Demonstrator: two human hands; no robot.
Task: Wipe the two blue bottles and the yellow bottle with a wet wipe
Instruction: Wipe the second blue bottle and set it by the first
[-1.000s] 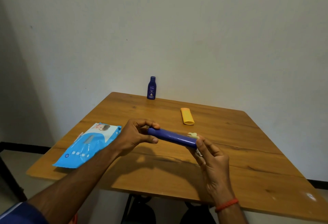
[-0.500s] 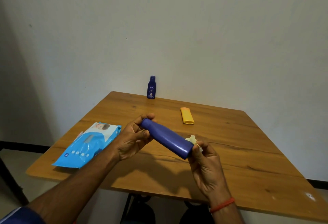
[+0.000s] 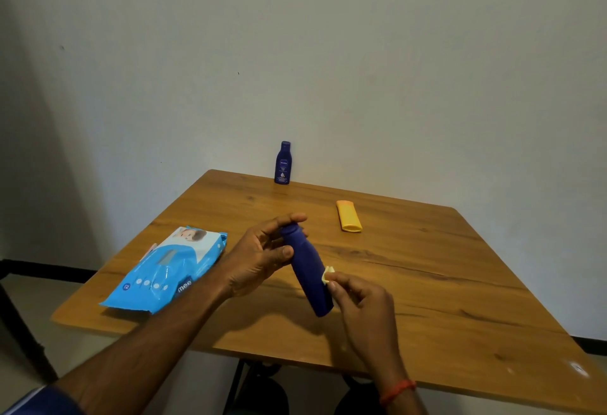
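Head view, the only one I have: both hands are up over the near middle of the table, working one blue bottle that is held clear of the wood and tilted, cap end away from me, base end toward me. The left hand grips the cap end, fingers curled over the top and thumb pressed on the bottle's side. The right hand pinches a small wad of wet wipe against the bottle's right flank, about halfway down; its fingers are clenched on the wad, not on the bottle itself. Farther off, a second blue bottle stands upright at the far edge by the wall, and the yellow bottle lies flat to its right, both well apart from the hands. A pack of wipes lies on the left part of the table. My read: first bottle mid-wipe, two to go. To do this step well I'd have the left hand roll the bottle by the cap while the right draws the wad along the full length to the base, so every side gets covered. Shift the grip once to reach the strip under the thumb. The wad looks bunched; opening it a little should give more contact. Light pressure, since a wet plastic bottle may slip.
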